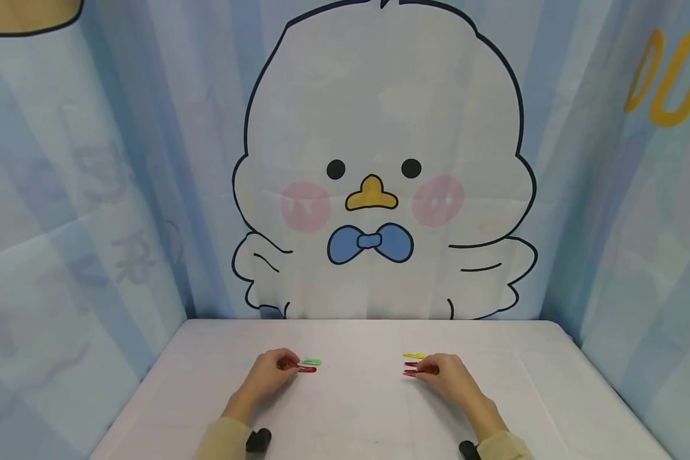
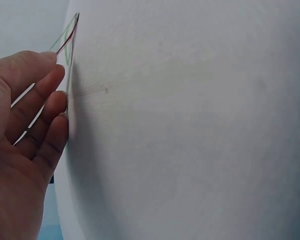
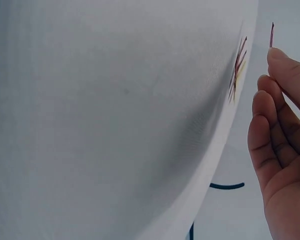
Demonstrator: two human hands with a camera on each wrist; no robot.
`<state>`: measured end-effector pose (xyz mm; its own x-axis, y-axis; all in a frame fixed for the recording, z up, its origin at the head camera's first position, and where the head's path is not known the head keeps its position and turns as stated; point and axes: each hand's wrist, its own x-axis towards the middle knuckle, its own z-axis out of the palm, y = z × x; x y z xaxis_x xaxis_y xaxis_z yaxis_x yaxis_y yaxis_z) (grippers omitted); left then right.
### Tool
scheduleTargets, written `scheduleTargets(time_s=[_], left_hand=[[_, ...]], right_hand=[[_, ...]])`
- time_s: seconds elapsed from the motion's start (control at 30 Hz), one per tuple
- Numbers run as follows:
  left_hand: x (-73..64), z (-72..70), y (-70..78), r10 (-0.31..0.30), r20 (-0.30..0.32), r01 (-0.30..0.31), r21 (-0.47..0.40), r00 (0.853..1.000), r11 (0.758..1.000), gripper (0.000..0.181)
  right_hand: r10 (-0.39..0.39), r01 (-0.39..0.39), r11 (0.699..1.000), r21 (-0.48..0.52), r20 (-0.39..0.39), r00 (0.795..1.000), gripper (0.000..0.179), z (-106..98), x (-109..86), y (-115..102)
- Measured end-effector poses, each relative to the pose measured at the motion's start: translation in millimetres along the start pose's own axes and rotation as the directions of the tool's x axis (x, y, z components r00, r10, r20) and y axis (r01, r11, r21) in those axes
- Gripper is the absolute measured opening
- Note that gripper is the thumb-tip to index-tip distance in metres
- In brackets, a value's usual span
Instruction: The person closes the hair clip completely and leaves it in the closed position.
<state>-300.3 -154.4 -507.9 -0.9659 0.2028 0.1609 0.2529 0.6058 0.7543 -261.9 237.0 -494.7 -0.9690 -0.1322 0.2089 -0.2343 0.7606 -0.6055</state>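
Red hair clips [image 1: 309, 370] are pinched by the left hand [image 1: 271, 372] and right hand [image 1: 450, 377], light fingertip pressure being advised near the green clip [image 1: 313, 362].

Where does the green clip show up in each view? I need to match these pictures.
Head: left of centre, low in the picture; the green clip lies just beyond the red clip at the fingertips of the left hand.
Left wrist: upper left, a thin outline beside the red clip, past the thumb tip.
Right wrist: not in it.
Shared landmark: the white table, visible in all three views.
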Motion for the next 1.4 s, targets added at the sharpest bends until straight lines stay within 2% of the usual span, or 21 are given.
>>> scheduleTargets(time_s=[0.2,0.43,0.53,1.03,1.17,1.4], left_hand=[[1.6,2.2,-2.3,0.004,0.021,-0.004,0.013,1.0,1.0,0.012],[1.0,1.5,0.0,-0.024,0.034,0.024,0.017,0.999,1.0,0.012],[0.6,0.5,0.0,-0.036,0.037,0.035,0.021,0.999,0.999,0.012],[-2.3,-1.1,0.2,-0.011,0.028,0.011,-0.001,1.0,1.0,0.007],[-2.8,-0.4,-0.4,-0.007,0.021,0.007,-0.018,1.0,1.0,0.005],[-4.0,0.2,4.7,-0.041,0.016,0.042,-0.069,0.999,0.997,0.009]], right_hand=[[-0.024,0.025,1.0,-0.01,0.029,0.999,0.011,0.8,0.0,3.6],[0.097,-0.096,0.995,-0.01,0.079,0.992,0.011,0.7,2.2,2.4],[0.115,-0.114,0.993,-0.015,0.097,0.989,0.01,0.9,3.4,2.5],[-0.002,0.007,0.999,-0.04,0.11,0.994,0.011,0.9,3.7,5.8],[0.005,0.0,0.999,-0.047,0.115,0.993,0.011,1.1,3.9,5.3],[0.067,-0.061,0.996,-0.063,0.098,0.993,0.016,1.2,3.9,5.2]])
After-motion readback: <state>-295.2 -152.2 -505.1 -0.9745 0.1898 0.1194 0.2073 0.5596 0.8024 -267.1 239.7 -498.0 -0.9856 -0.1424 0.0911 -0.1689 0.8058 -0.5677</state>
